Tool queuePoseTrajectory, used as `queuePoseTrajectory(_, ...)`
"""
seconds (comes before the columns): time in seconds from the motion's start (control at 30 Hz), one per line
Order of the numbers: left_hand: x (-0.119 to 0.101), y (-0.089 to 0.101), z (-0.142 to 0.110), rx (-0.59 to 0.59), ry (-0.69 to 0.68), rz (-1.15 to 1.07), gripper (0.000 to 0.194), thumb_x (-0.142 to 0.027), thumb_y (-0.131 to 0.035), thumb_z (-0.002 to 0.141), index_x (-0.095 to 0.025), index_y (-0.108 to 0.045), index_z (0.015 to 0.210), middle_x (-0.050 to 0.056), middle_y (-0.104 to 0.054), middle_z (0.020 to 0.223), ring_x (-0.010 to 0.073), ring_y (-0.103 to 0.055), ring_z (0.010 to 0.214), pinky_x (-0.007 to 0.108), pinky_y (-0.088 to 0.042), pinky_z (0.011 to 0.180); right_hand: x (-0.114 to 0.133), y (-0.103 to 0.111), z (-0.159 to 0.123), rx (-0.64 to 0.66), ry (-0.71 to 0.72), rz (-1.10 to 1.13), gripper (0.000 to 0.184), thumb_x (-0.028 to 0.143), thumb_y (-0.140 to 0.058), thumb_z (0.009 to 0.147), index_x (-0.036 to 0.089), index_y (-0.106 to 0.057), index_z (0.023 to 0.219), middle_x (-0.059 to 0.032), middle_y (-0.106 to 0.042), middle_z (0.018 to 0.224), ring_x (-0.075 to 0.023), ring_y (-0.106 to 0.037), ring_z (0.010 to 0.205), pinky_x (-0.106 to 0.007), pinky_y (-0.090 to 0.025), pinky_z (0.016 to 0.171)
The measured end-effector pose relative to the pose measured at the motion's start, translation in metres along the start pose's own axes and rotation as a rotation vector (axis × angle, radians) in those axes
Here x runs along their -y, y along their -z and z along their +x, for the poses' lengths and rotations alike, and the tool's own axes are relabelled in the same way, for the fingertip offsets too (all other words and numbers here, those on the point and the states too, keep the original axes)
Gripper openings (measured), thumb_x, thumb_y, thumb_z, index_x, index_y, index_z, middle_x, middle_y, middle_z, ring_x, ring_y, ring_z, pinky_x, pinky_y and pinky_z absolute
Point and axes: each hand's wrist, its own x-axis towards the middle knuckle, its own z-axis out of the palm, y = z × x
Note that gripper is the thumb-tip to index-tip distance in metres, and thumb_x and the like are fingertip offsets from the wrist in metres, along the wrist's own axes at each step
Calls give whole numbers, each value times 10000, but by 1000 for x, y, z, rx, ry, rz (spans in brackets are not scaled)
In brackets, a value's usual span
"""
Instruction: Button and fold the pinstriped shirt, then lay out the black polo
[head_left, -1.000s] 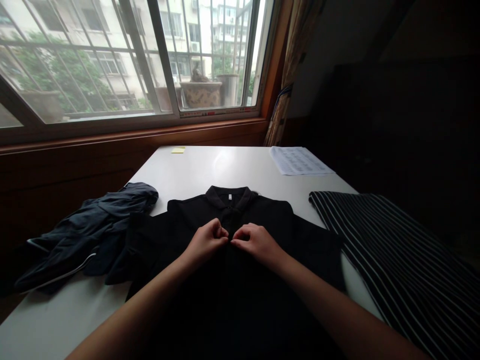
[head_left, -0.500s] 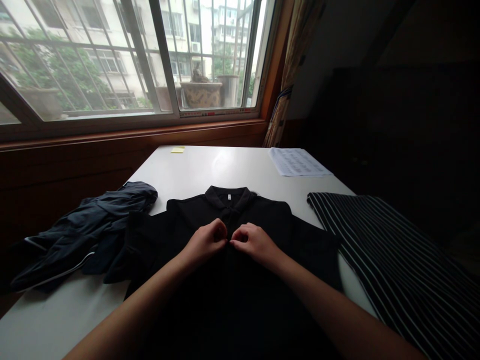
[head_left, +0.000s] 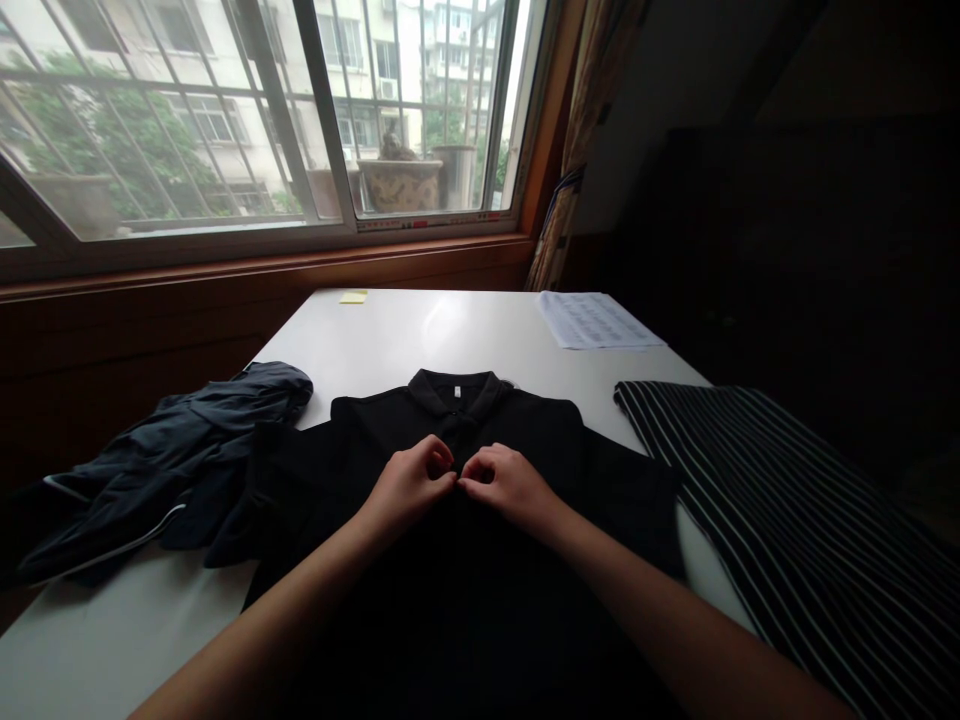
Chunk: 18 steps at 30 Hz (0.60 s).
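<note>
A black polo shirt [head_left: 375, 420] lies front up and spread out, its collar [head_left: 457, 400] towards the window and a small white label inside the neck. Over the front opening, just below the collar, my left hand [head_left: 416, 475] is closed in a pinch. My right hand [head_left: 510, 485] pinches from the other side, the fingertips of both hands almost meeting. Both pinches are on the shirt's front edge; any button between the fingertips is too small and dark to make out.
Crumpled dark clothing [head_left: 172, 450] with white piping lies left of the shirt. A black-and-white striped cloth [head_left: 750, 470] covers the right side. On the far part of the white table [head_left: 390, 340] are a yellow sticky note [head_left: 353, 297] and printed sheets [head_left: 600, 320].
The view has shifted very slightly. Both hands keep the same pinch at the same spot on the shirt front.
</note>
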Motion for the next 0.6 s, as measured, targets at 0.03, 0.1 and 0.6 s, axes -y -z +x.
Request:
queuePoseTrajectory(0.03,0,0,0,2,4,-9,129,-220,-670,776,-206,-630,898,1,-701,811,170,-663,763,252,-457,675,0,0,0,5,0,1,37,194,-739,803,203,-734,767,-7,-700,767,-178,-588,794,-287,-430,714)
queuePoseTrajectory(0.1,1,-1,0,2,12,-33,132,-216,-669,771,-208,-613,891,0,-699,812,171,-666,776,251,-459,683,1,2,0,18,-3,7,31,205,-740,810,205,-741,779,-9,-706,774,-180,-591,802,-287,-433,717)
queuePoseTrajectory(0.6,5,-2,3,-4,25,-220,237,-262,-705,758,-207,-485,826,-15,-668,826,152,-619,769,253,-452,699,2,6,-1,35,-23,70,26,227,-741,830,217,-757,812,-16,-722,820,-193,-606,847,-294,-431,742)
